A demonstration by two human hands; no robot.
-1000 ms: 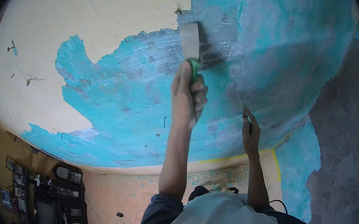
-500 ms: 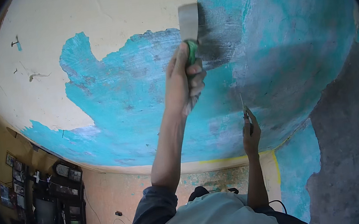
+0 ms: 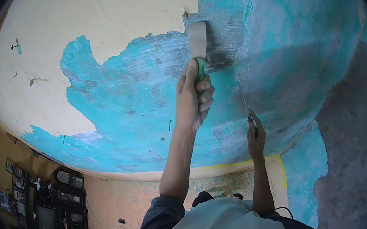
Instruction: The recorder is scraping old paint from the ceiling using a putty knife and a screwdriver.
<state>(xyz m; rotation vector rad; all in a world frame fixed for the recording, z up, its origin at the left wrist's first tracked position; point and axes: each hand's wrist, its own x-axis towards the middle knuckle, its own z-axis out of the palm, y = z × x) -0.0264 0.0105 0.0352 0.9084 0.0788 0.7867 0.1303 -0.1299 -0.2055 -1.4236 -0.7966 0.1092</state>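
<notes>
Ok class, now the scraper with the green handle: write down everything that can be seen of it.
The scraper has a flat, plain grey blade that looks like metal and a smooth-looking green handle, mostly hidden by the left hand closed around it. The blade points toward the top of the picture, almost upright there, with its broad end uppermost. It shows against a dark, scraped-looking patch of the wall. Whether its edge touches the wall cannot be told.

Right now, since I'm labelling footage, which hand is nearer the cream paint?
Left. The left hand is below the cream paint; the right hand is lower, farther right.
</notes>
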